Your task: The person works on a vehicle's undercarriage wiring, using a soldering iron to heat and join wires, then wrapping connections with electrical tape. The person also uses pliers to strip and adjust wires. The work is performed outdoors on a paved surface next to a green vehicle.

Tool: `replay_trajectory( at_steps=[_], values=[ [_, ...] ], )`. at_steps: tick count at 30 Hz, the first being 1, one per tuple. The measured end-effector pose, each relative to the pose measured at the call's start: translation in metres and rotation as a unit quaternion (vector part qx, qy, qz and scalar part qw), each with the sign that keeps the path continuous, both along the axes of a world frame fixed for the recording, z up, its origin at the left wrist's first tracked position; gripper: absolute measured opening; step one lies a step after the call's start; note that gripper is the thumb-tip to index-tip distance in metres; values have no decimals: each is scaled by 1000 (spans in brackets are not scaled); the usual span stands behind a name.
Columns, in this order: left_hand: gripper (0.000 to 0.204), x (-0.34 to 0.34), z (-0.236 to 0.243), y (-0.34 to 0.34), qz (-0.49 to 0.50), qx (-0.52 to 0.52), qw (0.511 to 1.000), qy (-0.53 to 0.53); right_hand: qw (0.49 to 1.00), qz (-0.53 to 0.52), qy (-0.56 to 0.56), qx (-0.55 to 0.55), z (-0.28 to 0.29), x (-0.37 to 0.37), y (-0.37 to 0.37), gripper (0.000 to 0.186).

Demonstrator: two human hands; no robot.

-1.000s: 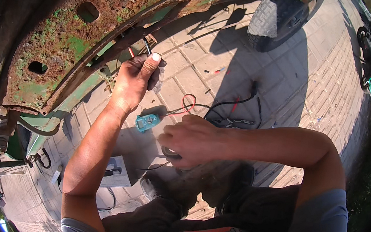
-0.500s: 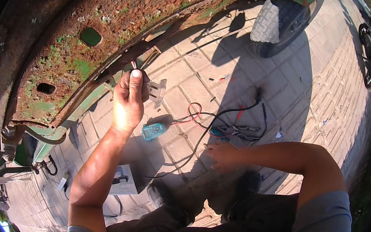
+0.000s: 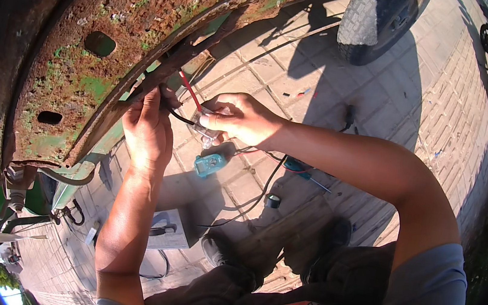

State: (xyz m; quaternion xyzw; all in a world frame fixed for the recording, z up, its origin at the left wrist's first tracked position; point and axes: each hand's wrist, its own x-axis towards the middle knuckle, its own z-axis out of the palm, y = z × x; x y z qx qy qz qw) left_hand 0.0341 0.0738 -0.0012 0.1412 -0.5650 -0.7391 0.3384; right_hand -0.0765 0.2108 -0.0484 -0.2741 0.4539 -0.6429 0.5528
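Note:
Just under the edge of the rusty metal frame (image 3: pixel 119 27), my left hand (image 3: pixel 151 126) is closed around a black cable (image 3: pixel 182 119); its fingertips are partly hidden by the frame. My right hand (image 3: pixel 242 119) pinches a small clear plastic piece (image 3: pixel 207 133) close to the left fingers. The black cable runs to that piece. A red wire (image 3: pixel 190 92) comes down from the frame to the right fingertips; where it ends is hidden. Below the hands, a teal handheld device (image 3: pixel 210 165) lies on the paving.
A screwdriver (image 3: pixel 315 182) with a blue shade lies right of the device. Nearer my feet is a small dark roll (image 3: pixel 273 200). A light box (image 3: pixel 170 232) stands left of my shoe. A tyre (image 3: pixel 368 30) is at the far right, and a dark cable (image 3: pixel 267 186) crosses the paving.
My right hand has come up from the paving to the clear plastic piece beside my left hand. My left hand has shifted left and down, nearer the frame. A red wire now shows between them.

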Motion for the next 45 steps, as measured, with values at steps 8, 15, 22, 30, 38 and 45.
replay_trajectory(
  at_steps=[8,15,22,30,38,45],
  values=[
    [18,-22,0,-15,-84,66,994,2,993,-17,-115,10,10,11,16,39],
    [60,30,-13,-3,-200,72,973,-90,964,10,-266,-15,6,18,6,38],
    [35,50,-22,-5,-187,52,976,-95,944,159,-286,32,-12,37,-9,69],
    [35,20,-19,-14,-114,-8,961,-252,908,-29,203,365,-123,-109,105,41],
    [34,5,-36,4,-184,65,959,-206,626,-23,590,510,-185,-165,291,40],
    [74,19,-13,16,-293,87,939,-156,714,-202,236,628,-177,-160,226,50]
  ],
)
